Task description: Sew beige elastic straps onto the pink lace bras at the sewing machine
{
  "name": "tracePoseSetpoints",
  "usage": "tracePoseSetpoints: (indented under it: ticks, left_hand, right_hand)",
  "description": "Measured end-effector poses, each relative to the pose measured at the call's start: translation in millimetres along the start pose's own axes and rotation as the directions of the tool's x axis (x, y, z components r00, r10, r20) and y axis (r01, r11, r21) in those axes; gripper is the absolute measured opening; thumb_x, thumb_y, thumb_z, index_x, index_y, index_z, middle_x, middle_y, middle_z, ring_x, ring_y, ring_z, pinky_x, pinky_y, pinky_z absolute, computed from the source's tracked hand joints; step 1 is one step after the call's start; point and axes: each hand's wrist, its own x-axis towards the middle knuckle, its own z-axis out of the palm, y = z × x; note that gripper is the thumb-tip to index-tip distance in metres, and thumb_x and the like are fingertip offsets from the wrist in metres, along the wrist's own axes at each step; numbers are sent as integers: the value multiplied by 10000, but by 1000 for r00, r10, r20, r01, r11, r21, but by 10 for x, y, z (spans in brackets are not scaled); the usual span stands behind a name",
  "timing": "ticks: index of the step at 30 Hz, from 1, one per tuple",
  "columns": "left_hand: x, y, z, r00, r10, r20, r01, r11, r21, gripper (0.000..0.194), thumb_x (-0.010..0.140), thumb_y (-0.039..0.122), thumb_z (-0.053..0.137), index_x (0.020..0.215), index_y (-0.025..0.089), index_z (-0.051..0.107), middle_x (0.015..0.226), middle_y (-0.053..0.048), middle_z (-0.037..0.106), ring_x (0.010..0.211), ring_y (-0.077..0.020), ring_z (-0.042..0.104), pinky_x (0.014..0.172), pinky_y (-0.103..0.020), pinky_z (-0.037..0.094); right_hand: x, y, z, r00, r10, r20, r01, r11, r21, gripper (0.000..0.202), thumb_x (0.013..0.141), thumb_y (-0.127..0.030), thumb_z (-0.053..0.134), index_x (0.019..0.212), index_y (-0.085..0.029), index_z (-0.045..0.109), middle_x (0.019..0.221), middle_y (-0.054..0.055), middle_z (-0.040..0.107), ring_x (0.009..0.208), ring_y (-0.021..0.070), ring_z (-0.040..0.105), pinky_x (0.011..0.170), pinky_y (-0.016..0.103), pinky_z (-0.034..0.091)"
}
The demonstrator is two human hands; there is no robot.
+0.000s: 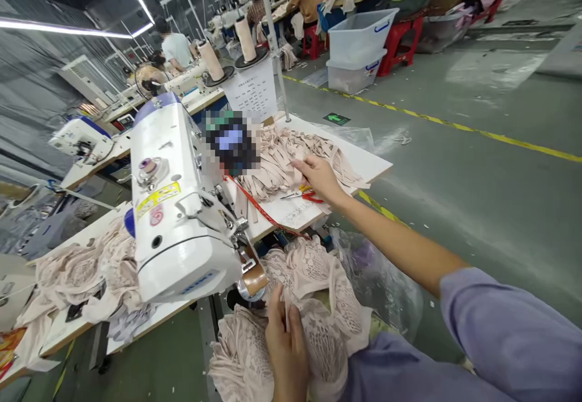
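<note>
My right hand (318,177) is at the pile of beige fabric strips (277,159) on the white table, its thumb and fingers pinched at a strip's end. Just below that hand lie scissors (311,194) with red handles. My left hand (287,335) is over the beige lace bra pieces (325,329) on my lap, a thin edge of beige fabric between its thumb and fingers. Left of both hands stands a white sewing machine (175,208), with more lace pieces (245,347) beneath its front end.
More beige garments (95,268) lie on the table left of the machine. A thread stand pole (275,50) rises behind the strips. Clear plastic bins (357,41) stand on the floor beyond. Several people sit at other machines.
</note>
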Motion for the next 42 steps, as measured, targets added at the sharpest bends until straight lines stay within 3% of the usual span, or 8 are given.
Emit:
tracePoseSetpoints:
  ticks: [3, 9, 16, 22, 28, 31, 35, 42]
  left_hand:
    - [-7, 95, -198, 996, 72, -52, -70, 996, 46, 345, 918, 446, 552, 1117, 220, 720, 1133, -142, 716, 1093, -277, 664, 929, -375, 528]
    - [-58, 361, -368, 964, 199, 174, -198, 980, -20, 512, 835, 612, 600, 1136, 215, 720, 1141, -134, 713, 1110, -305, 638, 997, -411, 480]
    - [-35, 390, -318, 888, 22, 460, 13, 997, -72, 377, 913, 409, 546, 631, 165, 599, 565, 22, 488, 550, -102, 417, 552, -225, 342]
    - [111, 545, -302, 945, -2, 327, 61, 984, -168, 287, 914, 370, 566, 756, 170, 697, 660, 6, 647, 615, -120, 560, 614, -218, 442]
    - [326, 425, -419, 913, 407, 36, -401, 875, 272, 273, 951, 199, 529, 1146, 210, 719, 1063, -51, 771, 951, -168, 713, 813, -235, 516]
    - [397, 239, -492, 842, 528, -111, -367, 712, 599, 259, 950, 203, 550, 1130, 220, 735, 1092, -77, 755, 981, -182, 705, 729, -230, 502]
    - [403, 167, -564, 890, 435, -140, -233, 696, 679, 255, 941, 287, 575, 1125, 235, 745, 999, -94, 719, 895, -195, 688, 629, -243, 466]
    - [421, 106, -793, 982, 154, 107, -186, 863, 470, 430, 952, 414, 529, 1319, 210, 620, 709, -19, 696, 503, -136, 547, 545, -252, 446]
  right_hand:
    - [-646, -231, -144, 957, 29, 289, -142, 914, 379, 387, 902, -578, 571, 966, -196, 556, 549, -40, 553, 435, 121, 531, 410, 223, 382]
    - [-1797, -408, -137, 587, -77, 806, -528, 718, 453, 713, 845, -371, 731, 1439, -301, 343, 979, 27, 652, 697, 121, 656, 561, 233, 565]
    - [-1696, -143, 285, 798, 89, 596, -489, 674, 554, 512, 812, -350, 753, 1254, -248, 516, 781, -48, 554, 600, 68, 527, 537, 184, 476]
    - [-1728, -78, 387, 555, 36, 831, -618, 687, 383, 365, 814, -508, 718, 788, -159, 614, 620, -30, 538, 534, 73, 479, 499, 208, 399]
    - [-1384, -103, 564, 756, 135, 640, -568, 620, 541, 296, 778, -442, 769, 839, -187, 632, 589, -57, 540, 489, 60, 472, 470, 188, 393]
    - [-1224, -123, 690, 719, 63, 692, -529, 696, 486, 282, 778, -397, 773, 893, -181, 631, 667, -29, 622, 569, 84, 575, 553, 208, 481]
    - [-1163, -172, 826, 688, -6, 726, -444, 788, 426, 213, 829, -358, 704, 878, -180, 597, 654, -25, 623, 595, 105, 602, 565, 220, 471]
    - [-1091, -214, 1020, 828, -207, 521, 0, 929, 370, 151, 841, -321, 651, 792, -188, 598, 755, -12, 554, 666, 121, 528, 638, 256, 438]
